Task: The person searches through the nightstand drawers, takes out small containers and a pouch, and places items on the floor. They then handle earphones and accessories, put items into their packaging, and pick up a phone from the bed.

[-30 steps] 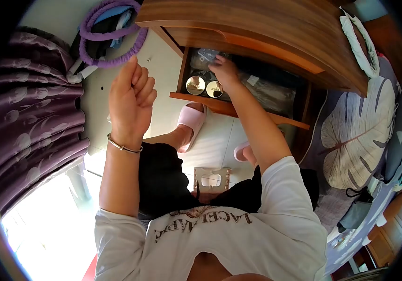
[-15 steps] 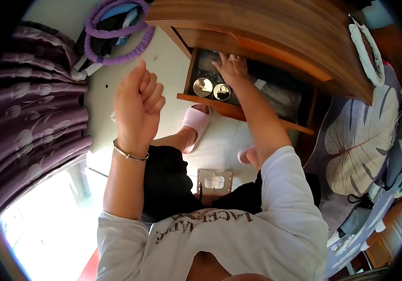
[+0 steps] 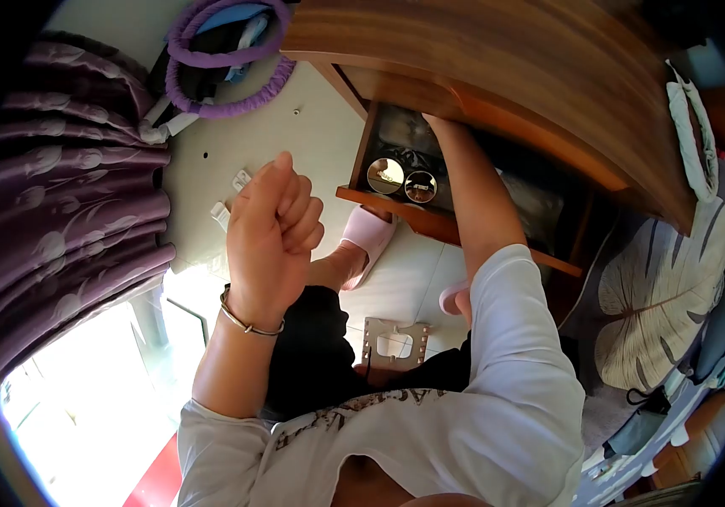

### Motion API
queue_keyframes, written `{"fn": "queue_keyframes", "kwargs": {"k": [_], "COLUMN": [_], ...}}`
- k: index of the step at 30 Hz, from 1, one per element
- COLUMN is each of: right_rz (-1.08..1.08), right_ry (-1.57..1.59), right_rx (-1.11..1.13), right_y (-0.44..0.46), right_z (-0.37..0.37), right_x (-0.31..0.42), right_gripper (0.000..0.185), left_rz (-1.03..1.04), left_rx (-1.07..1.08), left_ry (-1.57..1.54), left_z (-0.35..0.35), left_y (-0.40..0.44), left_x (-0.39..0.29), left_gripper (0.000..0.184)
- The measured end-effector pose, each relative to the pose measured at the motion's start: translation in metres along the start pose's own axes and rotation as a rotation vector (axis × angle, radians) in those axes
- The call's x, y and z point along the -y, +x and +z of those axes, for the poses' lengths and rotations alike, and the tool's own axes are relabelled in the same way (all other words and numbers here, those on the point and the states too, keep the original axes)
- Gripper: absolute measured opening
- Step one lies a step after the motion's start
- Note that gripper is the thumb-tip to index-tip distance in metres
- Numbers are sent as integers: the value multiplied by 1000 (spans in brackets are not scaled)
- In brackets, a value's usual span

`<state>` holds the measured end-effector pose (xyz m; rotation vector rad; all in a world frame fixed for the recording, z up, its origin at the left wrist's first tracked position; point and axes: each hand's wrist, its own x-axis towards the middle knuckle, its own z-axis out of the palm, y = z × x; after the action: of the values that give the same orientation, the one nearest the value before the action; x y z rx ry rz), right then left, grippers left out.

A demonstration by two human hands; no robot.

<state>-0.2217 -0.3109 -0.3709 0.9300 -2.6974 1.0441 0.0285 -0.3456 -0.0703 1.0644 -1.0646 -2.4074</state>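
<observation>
My left hand (image 3: 276,228) is raised over the floor, closed in a fist with the thumb uppermost; whatever it holds, if anything, is hidden. My right hand (image 3: 435,125) reaches deep into an open wooden drawer (image 3: 447,226), and its fingers are out of sight beneath the cabinet's edge. Near the drawer's front left corner lie two round shiny items, a larger one (image 3: 385,176) and a smaller one (image 3: 421,187). Clear plastic packaging (image 3: 531,203) lies in the drawer's right part, beyond my forearm.
The wooden cabinet (image 3: 498,51) overhangs the drawer. Purple padded rings (image 3: 236,106) are at the upper left, near a purple curtain (image 3: 75,203). A small stool (image 3: 394,342) stands between my legs. At the right is bedding with a leaf pattern (image 3: 658,296).
My right hand has moved deeper into the drawer, and its fingers have gone out of sight. My left hand remains a fist. The view has shifted, so the drawer appears lower and farther right.
</observation>
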Motion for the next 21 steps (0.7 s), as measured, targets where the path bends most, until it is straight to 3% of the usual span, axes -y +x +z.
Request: {"fn": "queue_keyframes", "kwargs": {"k": [8,13,15,17,21], "right_rz": [65,92,7,-184,-331], "right_ry": [-79,-145,-166,-229,-257], "right_rx": [97,333,359,143,249], "right_y": [5,-7,-32,-64,-110], "right_z": [13,-8,-33,-58,-120], "right_x": [4,20,31,39,42], "right_gripper": [51,50,49,46,46], "left_rz": [-21,5,11,18,61], "left_rx": [11,-6,11,40,28], "left_ry": [36,16,-5,-26,-59], "left_z": [1,5,7,9,11], "left_y": [-2,0,2,3,3], "left_x": [2,-2,-5,-8,-9], "left_gripper": [37,37,37,36,35]}}
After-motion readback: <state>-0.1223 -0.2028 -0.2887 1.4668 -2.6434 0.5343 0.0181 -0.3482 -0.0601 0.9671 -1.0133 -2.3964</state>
